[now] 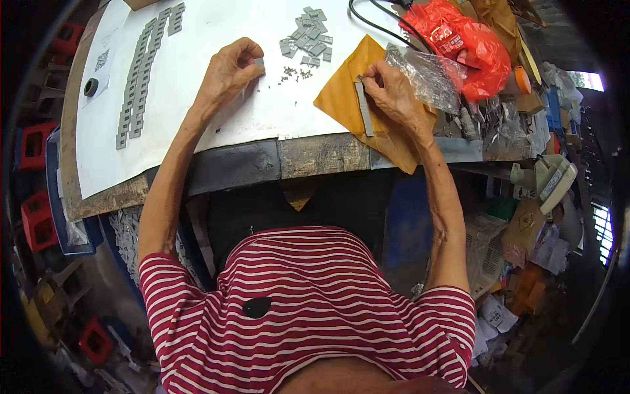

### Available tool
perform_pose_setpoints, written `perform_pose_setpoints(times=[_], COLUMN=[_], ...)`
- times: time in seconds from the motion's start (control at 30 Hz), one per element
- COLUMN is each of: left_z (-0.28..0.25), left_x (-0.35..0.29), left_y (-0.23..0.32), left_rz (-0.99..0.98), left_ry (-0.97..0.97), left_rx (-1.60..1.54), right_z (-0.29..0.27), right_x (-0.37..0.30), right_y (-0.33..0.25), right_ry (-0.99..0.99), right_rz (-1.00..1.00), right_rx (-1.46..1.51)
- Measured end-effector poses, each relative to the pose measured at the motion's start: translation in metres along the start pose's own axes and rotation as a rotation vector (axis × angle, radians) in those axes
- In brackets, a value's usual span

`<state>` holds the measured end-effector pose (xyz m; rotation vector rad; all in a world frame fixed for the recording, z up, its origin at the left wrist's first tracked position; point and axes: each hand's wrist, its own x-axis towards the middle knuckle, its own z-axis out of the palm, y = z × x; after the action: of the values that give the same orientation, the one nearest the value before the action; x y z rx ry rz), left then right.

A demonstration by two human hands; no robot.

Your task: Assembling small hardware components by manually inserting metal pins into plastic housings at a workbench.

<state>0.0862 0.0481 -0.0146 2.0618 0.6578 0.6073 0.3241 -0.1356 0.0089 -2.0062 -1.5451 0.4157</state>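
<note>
My left hand (pixel 231 71) is closed, thumb and forefinger pinching a small grey plate (pixel 260 63) just above the white sheet. To its right lies a scatter of tiny brass-coloured parts (pixel 296 74). Behind them is a loose pile of grey rectangular plates (pixel 308 33). My right hand (pixel 392 93) is over an orange-brown cloth or paper (pixel 342 85). Its fingers are closed at the upper end of a narrow grey metal bar (pixel 364 113), which slants down across the cloth. The fingertips partly hide that end.
Long rows of grey plates (pixel 142 79) line the left of the white sheet (pixel 190 39), beside a black ring (pixel 91 87). At the right are clear plastic wrap (pixel 430 77), a red plastic bag (pixel 469 49) and a black cable (pixel 377 20). The worn bench edge (pixel 321 156) runs before me.
</note>
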Motion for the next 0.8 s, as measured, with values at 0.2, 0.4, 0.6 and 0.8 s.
perform_pose_setpoints(times=[0.2, 0.4, 0.6, 0.8], left_z=[-0.007, -0.011, -0.003, -0.004], left_x=[-0.004, -0.016, -0.034, -0.048], left_y=[0.007, 0.02, 0.045, 0.056], left_rz=[-0.072, -0.147, -0.166, -0.281], left_ry=[-0.035, -0.007, -0.006, -0.089], left_rx=[-0.029, -0.2, -0.397, -0.53], right_z=[0.008, 0.003, -0.006, -0.01], right_x=[-0.002, -0.003, -0.005, -0.007], right_y=[0.004, 0.012, 0.0, 0.006], right_ry=[0.137, 0.146, 0.103, 0.135], right_rz=[-0.024, 0.075, 0.339, 0.267], right_rx=[-0.053, 0.195, 0.776, 0.94])
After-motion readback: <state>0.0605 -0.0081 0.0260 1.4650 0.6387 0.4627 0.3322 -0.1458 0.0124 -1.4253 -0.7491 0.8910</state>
